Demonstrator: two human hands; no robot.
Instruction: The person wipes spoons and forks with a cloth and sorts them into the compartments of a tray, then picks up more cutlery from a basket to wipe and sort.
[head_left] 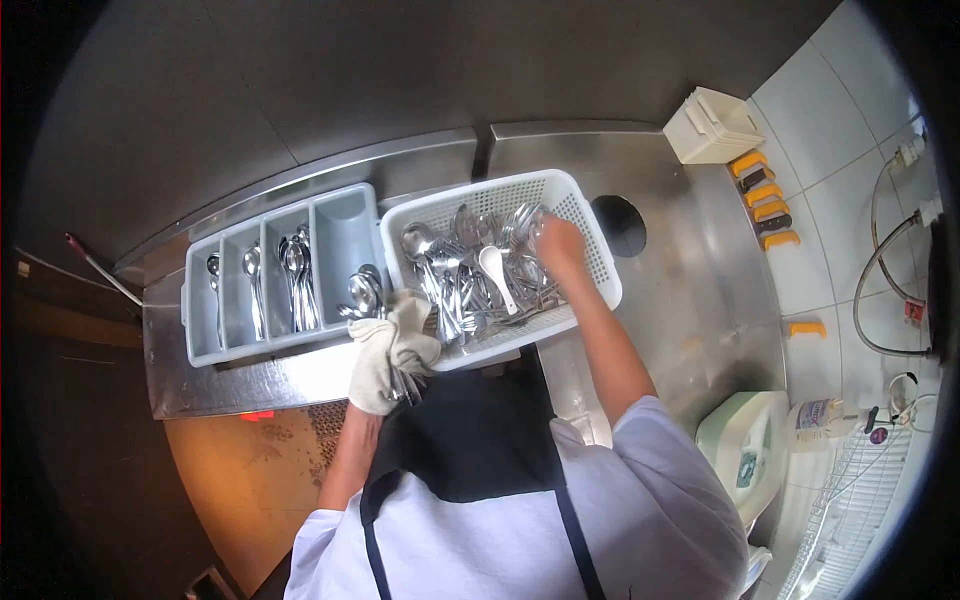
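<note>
- Head view: a white perforated basket [592, 262] stands on the steel counter [690, 300], heaped with loose spoons and forks [455, 280]. A white ceramic spoon [497, 272] lies on top of the heap.
- The right hand [560, 245] reaches into the basket's far right corner, fingers dipped among the cutlery. I cannot tell whether they grip a piece.
- Touching the basket's left side is a grey divided tray [340, 225]. Its three left compartments hold spoons.
- The left hand [383, 372], wrapped in a pale cloth [385, 350], is closed round a bundle of spoons [363, 293]. Their bowls lie over the near end of the tray's right-most compartment.
</note>
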